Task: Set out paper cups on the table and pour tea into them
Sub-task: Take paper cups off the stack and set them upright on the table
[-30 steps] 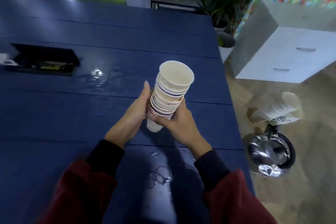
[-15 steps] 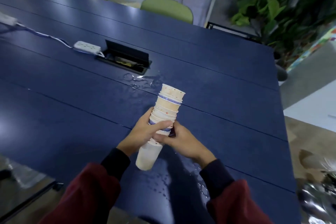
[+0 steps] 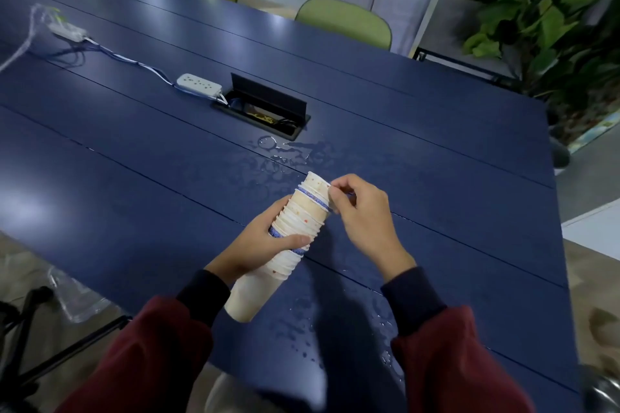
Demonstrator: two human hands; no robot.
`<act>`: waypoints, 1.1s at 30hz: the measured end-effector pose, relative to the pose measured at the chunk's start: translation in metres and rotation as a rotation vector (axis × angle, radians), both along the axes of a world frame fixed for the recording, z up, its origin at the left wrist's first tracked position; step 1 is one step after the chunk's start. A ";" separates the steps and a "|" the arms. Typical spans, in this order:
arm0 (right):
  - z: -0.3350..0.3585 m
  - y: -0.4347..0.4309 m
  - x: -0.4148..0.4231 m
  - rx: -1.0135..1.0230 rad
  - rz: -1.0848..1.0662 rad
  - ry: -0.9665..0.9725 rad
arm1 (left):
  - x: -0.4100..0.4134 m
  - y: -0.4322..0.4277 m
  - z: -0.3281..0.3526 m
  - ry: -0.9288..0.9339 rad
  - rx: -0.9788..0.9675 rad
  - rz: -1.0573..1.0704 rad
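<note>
With the left grip (image 3: 265,245) wrapped round the tilted cup stack (image 3: 298,214) above the near edge of the counter (image 3: 134,151), the right grip (image 3: 362,218) has shifted up to pinch the top cup (image 3: 315,183), likely to free it.

free: table (image 3: 134,178) left | blocked ahead: power strip (image 3: 199,85), cable box (image 3: 268,111), puddle (image 3: 288,157)

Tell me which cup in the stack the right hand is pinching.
The topmost cup, at the far end of the stack: the right hand pinches its rim. The rest sit nested beneath it, gripped by the left hand.
</note>
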State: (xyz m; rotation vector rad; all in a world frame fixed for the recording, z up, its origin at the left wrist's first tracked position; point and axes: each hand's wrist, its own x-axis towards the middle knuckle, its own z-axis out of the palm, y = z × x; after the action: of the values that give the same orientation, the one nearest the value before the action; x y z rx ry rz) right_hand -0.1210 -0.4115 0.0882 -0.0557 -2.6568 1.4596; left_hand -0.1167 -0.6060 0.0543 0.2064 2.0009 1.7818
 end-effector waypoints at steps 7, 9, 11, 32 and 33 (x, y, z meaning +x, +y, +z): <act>-0.017 -0.037 -0.055 -0.117 -0.238 0.022 | -0.047 -0.053 -0.012 -0.024 -0.023 -0.041; -0.031 -0.049 -0.070 -0.087 -0.348 0.042 | -0.062 -0.075 -0.019 -0.043 -0.043 -0.040; -0.049 -0.058 -0.080 0.029 -0.372 0.011 | -0.075 -0.094 -0.024 -0.057 -0.063 -0.035; -0.059 -0.143 -0.095 0.012 -0.178 -0.071 | -0.146 -0.129 -0.045 -0.148 -0.080 -0.276; -0.059 -0.142 -0.097 0.001 -0.173 -0.083 | -0.147 -0.129 -0.047 -0.158 -0.081 -0.280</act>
State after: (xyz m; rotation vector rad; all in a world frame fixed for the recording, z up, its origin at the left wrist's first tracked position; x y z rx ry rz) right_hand -0.2178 -0.5532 0.0288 -0.3436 -2.6394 1.4311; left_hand -0.2637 -0.7354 0.0076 0.2949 1.8276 1.4928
